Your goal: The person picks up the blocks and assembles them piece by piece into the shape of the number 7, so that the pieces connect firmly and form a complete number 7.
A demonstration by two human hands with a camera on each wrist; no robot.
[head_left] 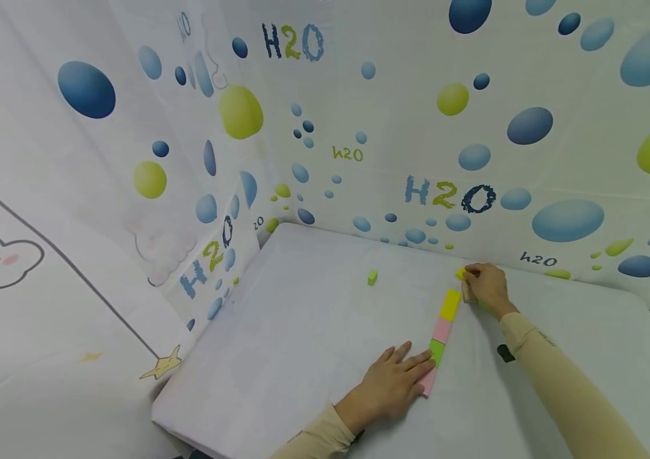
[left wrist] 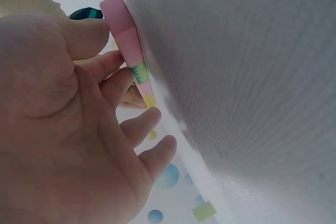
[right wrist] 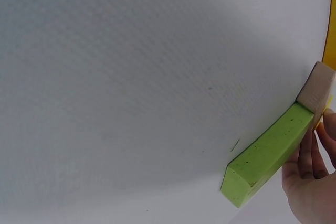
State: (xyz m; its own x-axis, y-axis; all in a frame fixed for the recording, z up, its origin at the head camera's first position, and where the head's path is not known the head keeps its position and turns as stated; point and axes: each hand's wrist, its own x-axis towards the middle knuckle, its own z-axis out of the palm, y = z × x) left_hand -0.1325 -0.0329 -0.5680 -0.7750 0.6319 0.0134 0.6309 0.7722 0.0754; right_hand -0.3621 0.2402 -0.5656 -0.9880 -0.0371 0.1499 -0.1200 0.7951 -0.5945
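Observation:
A row of flat blocks lies end to end on the white-covered table: a yellow block (head_left: 450, 305) at the far end, a pink block (head_left: 441, 330), a green block (head_left: 436, 350) and a nearer pink block (head_left: 428, 384). My left hand (head_left: 388, 389) rests along the row's left side, its fingers fairly straight and touching the nearer blocks. Beyond the far end, my right hand (head_left: 487, 287) pinches a small yellow block (head_left: 461, 273). Just below those fingers stands a tan block (right wrist: 317, 87), touching a long green block (right wrist: 270, 153).
A small green block (head_left: 372, 278) stands alone toward the back of the table (head_left: 302, 319). Beneath my right forearm is a small black thing (head_left: 505, 353). A patterned curtain (head_left: 394, 115) hangs behind the table and along its left side.

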